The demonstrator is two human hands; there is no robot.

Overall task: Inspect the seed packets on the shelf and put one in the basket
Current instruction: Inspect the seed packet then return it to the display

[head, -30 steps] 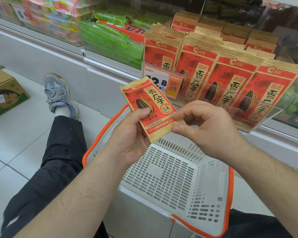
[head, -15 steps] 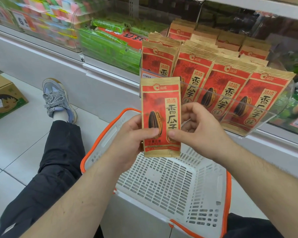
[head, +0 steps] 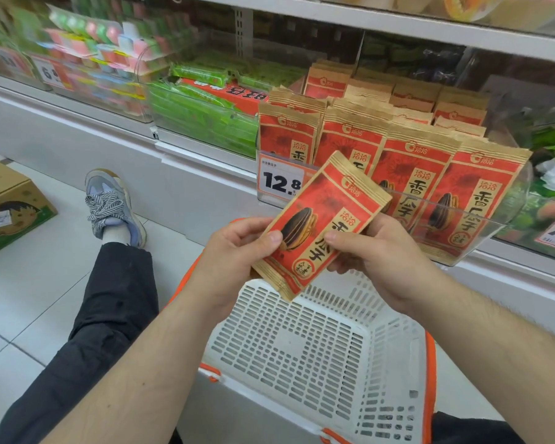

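Observation:
A red and tan seed packet (head: 327, 216) with a black sunflower seed printed on it is held in front of me, tilted with its top to the right. My left hand (head: 237, 251) pinches its lower left side, thumb on the front. My right hand (head: 375, 254) grips its right edge, thumb on the front too. Below both hands stands the white slatted basket (head: 394, 373) with an orange rim; nothing lies in it. Several matching seed packets (head: 474, 200) stand upright in a clear bin on the low shelf behind.
A price tag reading 12.8 (head: 281, 181) hangs on the bin front. Green packets (head: 202, 120) fill the bin to the left. My leg in black trousers (head: 87, 331) and a sneaker (head: 113, 203) stretch over the white tiles. A cardboard box (head: 10, 206) sits far left.
The packet swung from leaning left, through upright, to leaning right in my hands. Both hands kept hold of it and rose a little above the basket.

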